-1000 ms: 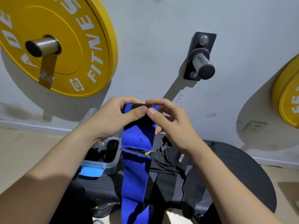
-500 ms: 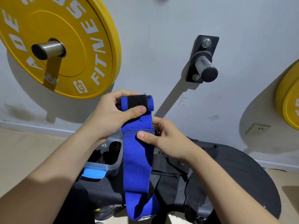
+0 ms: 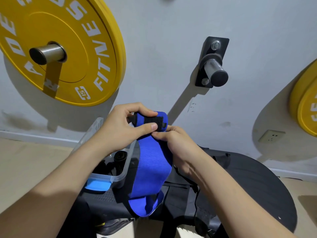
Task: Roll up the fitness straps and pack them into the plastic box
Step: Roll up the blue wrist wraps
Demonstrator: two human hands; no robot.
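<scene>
**One blue strap partly rolled, box open alongside**

Two hands work the blue strap (image 3: 152,169) in the air above the bench (image 3: 257,177). Left hand (image 3: 120,129) grips the rolled end, fingers curled over the top and thumb pressed on the black hook-and-loop patch (image 3: 155,121). Right hand (image 3: 178,148) pinches the flat run just below the roll. The loose tail hangs down and folds over at its bottom edge, in front of the black straps (image 3: 180,191) lying on the bench. Plastic box (image 3: 126,162) sits open under the left forearm, with dark rolls (image 3: 120,156) inside and a blue latch (image 3: 97,185) on its near side.

Step in hand, by judgement: winding the roll down the tail.

Notes for doing it well:
- Hold thumb pressure on the roll so it does not spring loose.
- Right hand feeds the tail under light tension, edges square to the roll so it does not cone out.
- Shift grip one hand at a time.
- The folded bottom likely needs flattening before it reaches the roll.
- A tight roll should fit beside those in the box.
</scene>
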